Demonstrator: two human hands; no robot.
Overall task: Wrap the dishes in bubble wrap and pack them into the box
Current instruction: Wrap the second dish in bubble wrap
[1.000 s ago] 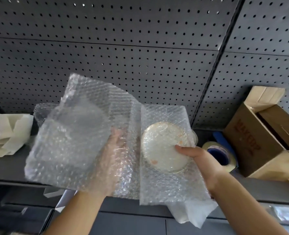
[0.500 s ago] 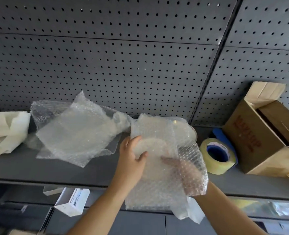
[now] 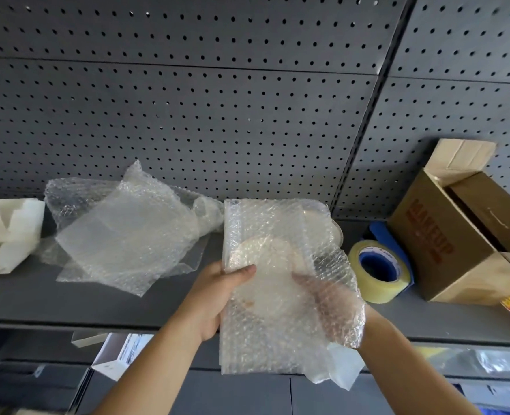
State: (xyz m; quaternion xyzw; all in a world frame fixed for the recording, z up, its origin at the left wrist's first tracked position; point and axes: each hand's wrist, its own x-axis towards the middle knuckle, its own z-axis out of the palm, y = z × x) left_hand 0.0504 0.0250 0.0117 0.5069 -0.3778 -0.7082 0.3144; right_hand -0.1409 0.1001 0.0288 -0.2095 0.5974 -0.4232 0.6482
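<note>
Open box [image 3: 445, 235] fills the shelf [image 3: 98, 298] at its right end; spare bubble wrap [image 3: 128, 235] lies left. Over the front edge, folded wrap [image 3: 262, 348] covers the plate [image 3: 265, 265], tape roll [image 3: 379, 271] just beside. Left hand [image 3: 214, 298] pinches its left edge; right hand [image 3: 325, 298] beneath, grip hidden.

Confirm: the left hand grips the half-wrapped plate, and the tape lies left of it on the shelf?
No. The tape lies right of the plate, beside the box, as the head view shows. The left hand does grip the plate through the wrap.
</note>
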